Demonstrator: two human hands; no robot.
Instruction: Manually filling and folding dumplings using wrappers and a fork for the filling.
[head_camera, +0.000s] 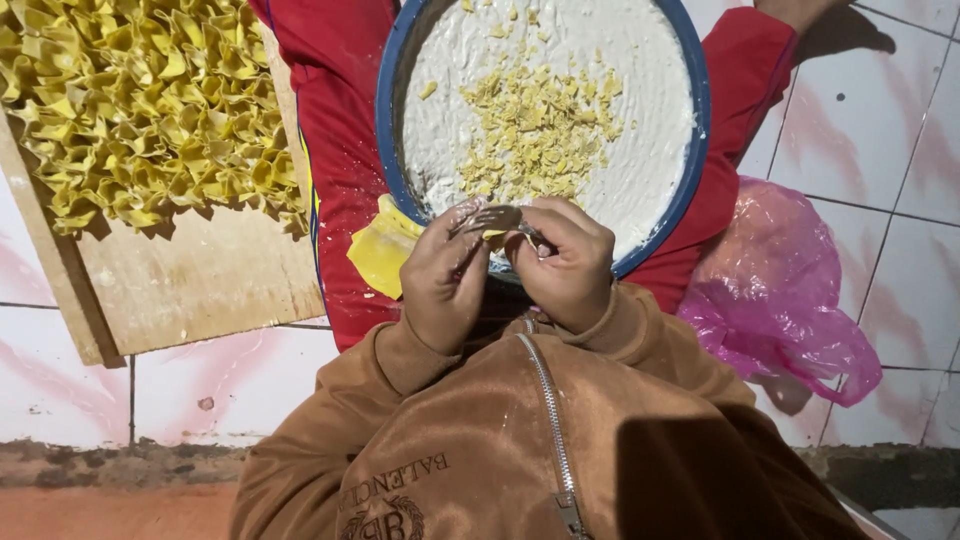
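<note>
I see both hands pinching | left hand (443, 275) and right hand (565, 262) on yellow dough piece (492, 236) | blue-rimmed floured tray (690, 150) | folded pieces on wooden board (200, 280)

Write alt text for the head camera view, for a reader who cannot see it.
Two bare hands, left hand and right hand, pinch a small metal utensil together over a round blue-rimmed tray of white flour scattered with yellow dough bits. A wooden board piled with folded yellow dough pieces lies on one side, a crumpled pink plastic bag on the other.
</note>
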